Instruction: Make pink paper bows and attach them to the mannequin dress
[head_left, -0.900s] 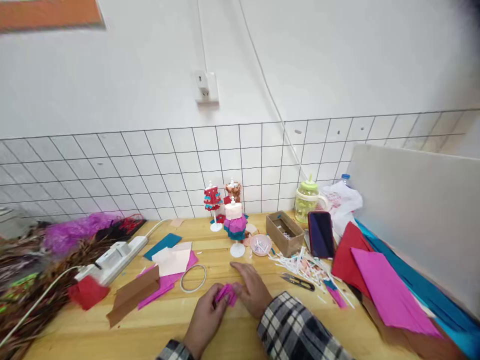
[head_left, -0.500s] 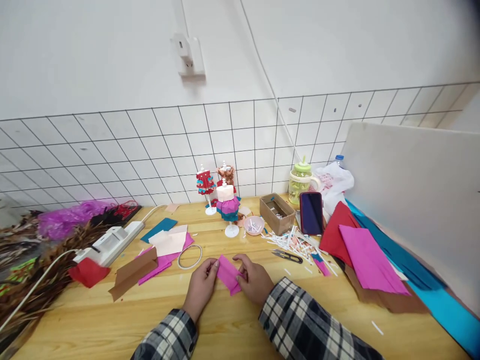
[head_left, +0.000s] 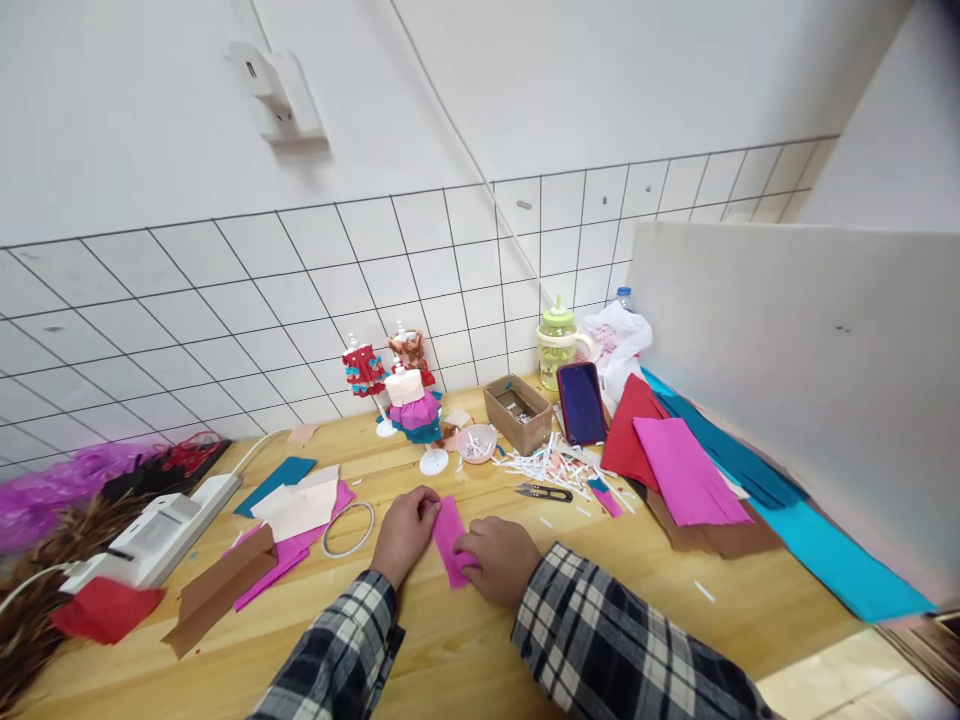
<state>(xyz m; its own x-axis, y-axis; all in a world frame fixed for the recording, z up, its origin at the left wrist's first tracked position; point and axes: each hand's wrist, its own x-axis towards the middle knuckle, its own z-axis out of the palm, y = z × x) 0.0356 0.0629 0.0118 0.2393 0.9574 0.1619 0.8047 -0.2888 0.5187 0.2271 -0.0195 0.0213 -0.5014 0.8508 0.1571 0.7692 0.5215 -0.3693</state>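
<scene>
A small strip of pink paper (head_left: 450, 532) lies on the wooden table (head_left: 480, 650) between my hands. My left hand (head_left: 403, 532) pinches its upper left edge with curled fingers. My right hand (head_left: 500, 558) grips its lower right end, fingers closed on it. Both sleeves are black-and-white plaid. Just beyond the hands stand small dress-form figures (head_left: 410, 405) in pink, teal and red paper skirts.
A white ring (head_left: 348, 528), paper sheets (head_left: 298, 508) and a power strip (head_left: 150, 530) lie left. Snips (head_left: 543, 491), paper shreds, a cardboard box (head_left: 517, 412), a phone (head_left: 580, 402), a green bottle (head_left: 556, 342) and stacked coloured sheets (head_left: 686, 472) lie right, before a white board (head_left: 810, 360).
The pink paper, crumpled between my fingers at first, is now spread out as a flat strip held at both ends. The camera has swung down and to the right.
</scene>
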